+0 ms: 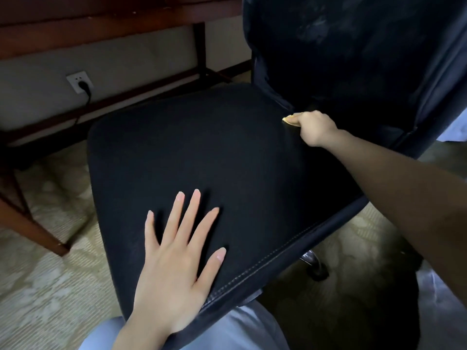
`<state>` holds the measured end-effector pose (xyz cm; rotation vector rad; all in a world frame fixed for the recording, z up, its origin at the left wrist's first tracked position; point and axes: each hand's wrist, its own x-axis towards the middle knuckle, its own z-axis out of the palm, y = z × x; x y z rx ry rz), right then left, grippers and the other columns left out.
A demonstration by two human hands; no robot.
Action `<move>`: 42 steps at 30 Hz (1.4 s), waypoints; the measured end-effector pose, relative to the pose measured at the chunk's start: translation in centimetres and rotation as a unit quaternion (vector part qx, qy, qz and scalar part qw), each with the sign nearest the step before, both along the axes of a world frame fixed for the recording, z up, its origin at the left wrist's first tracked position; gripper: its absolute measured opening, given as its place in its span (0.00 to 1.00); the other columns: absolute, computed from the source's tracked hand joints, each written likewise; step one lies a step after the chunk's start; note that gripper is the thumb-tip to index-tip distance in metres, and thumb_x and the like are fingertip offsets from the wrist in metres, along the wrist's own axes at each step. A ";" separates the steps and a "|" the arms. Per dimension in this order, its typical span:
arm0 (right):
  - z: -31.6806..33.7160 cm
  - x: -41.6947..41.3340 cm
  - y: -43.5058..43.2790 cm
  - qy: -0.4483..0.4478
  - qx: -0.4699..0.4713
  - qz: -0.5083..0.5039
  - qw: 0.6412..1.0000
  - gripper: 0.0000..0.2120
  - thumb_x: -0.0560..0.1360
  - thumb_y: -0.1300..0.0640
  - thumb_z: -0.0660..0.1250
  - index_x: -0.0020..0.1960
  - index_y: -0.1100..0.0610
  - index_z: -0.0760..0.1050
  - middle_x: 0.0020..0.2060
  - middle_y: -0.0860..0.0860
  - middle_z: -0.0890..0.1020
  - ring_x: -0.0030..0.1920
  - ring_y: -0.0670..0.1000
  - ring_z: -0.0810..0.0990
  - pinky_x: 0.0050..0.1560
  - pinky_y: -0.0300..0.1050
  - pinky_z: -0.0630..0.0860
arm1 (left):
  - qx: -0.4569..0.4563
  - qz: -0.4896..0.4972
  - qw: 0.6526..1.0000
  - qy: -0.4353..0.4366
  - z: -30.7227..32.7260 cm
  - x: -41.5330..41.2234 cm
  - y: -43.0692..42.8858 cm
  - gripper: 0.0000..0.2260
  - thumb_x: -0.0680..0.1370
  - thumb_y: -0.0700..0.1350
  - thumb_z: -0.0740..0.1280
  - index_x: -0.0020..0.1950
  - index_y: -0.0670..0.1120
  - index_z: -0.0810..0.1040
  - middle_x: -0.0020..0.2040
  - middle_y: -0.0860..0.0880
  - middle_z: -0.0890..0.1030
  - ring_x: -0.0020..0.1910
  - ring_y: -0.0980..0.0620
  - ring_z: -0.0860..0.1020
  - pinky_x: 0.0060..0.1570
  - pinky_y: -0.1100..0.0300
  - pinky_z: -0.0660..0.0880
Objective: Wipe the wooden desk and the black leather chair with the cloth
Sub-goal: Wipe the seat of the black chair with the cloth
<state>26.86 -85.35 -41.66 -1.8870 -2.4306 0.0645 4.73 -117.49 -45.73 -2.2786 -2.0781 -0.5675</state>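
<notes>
Desk (106,24) of dark wood stands left of and behind the chair seat (202,147), with only its underside and legs showing and its top cut off. Left hand (177,251) lies flat on the seat's near edge, fingers straight and spread, bracing it. At the seat's far right corner, below the backrest (353,46), the right hand (316,127) is curled round a yellow cloth (288,120), pressing it down. A castor (319,272) shows under the seat, so a hard stroke could roll the chair away if the brace slips. Most of the cloth is hidden in the fist
</notes>
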 end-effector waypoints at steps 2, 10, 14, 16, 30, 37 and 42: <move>-0.2 -1.2 1.6 0.018 -0.014 -0.015 1.000 0.30 0.74 0.68 0.55 0.71 0.47 0.67 0.68 0.52 0.71 0.64 0.60 0.72 0.64 0.53 0.70 | 0.001 0.000 1.000 0.004 -0.1 0.1 0.2 0.25 0.80 0.59 0.49 0.75 0.51 0.64 0.79 0.49 0.55 0.78 0.49 0.50 0.72 0.41 0.46; -1.1 -0.2 -0.6 0.041 0.018 0.025 0.999 0.34 0.74 0.71 0.52 0.70 0.41 0.66 0.72 0.43 0.65 0.67 0.58 0.69 0.64 0.52 0.68 | -0.010 0.013 1.000 0.011 0.0 -0.4 0.3 0.25 0.80 0.58 0.50 0.75 0.50 0.65 0.78 0.49 0.56 0.78 0.50 0.50 0.73 0.44 0.46; -1.8 3.2 -5.6 0.090 0.061 0.113 0.988 0.30 0.75 0.73 0.52 0.68 0.47 0.71 0.70 0.46 0.69 0.70 0.53 0.66 0.66 0.45 0.64 | -0.023 0.024 0.999 0.019 0.1 -0.7 0.2 0.27 0.79 0.60 0.47 0.75 0.51 0.63 0.79 0.51 0.53 0.78 0.52 0.47 0.74 0.45 0.42; -2.5 5.2 -8.3 0.124 0.082 0.139 0.979 0.28 0.76 0.73 0.53 0.67 0.50 0.73 0.68 0.47 0.71 0.71 0.51 0.66 0.69 0.43 0.63 | -0.024 0.030 0.999 0.017 0.1 -0.8 0.1 0.28 0.79 0.61 0.45 0.76 0.52 0.61 0.79 0.52 0.51 0.78 0.54 0.45 0.74 0.45 0.39; -8.0 4.7 -20.0 0.482 0.246 -0.212 0.814 0.21 0.77 0.75 0.53 0.65 0.62 0.73 0.68 0.58 0.70 0.73 0.57 0.62 0.71 0.36 0.54 | 0.001 0.019 0.999 -0.051 -0.3 -0.8 -0.2 0.31 0.78 0.61 0.37 0.76 0.53 0.62 0.78 0.55 0.54 0.77 0.59 0.45 0.73 0.53 0.35; -8.3 -1.0 -24.5 0.530 0.264 -0.251 0.766 0.22 0.76 0.75 0.55 0.65 0.61 0.74 0.68 0.55 0.72 0.73 0.56 0.63 0.72 0.35 0.55 | 0.004 0.020 0.994 -0.106 -0.3 -1.1 0.0 0.28 0.78 0.57 0.41 0.75 0.54 0.63 0.78 0.55 0.56 0.76 0.60 0.48 0.73 0.57 0.34; -9.2 -5.7 -30.6 0.489 0.265 -0.096 0.826 0.29 0.68 0.82 0.55 0.62 0.63 0.76 0.65 0.56 0.74 0.71 0.58 0.64 0.72 0.43 0.60 | -0.026 0.011 0.986 -0.167 -0.3 -1.2 0.4 0.26 0.76 0.50 0.44 0.75 0.56 0.62 0.78 0.55 0.57 0.76 0.62 0.45 0.72 0.60 0.34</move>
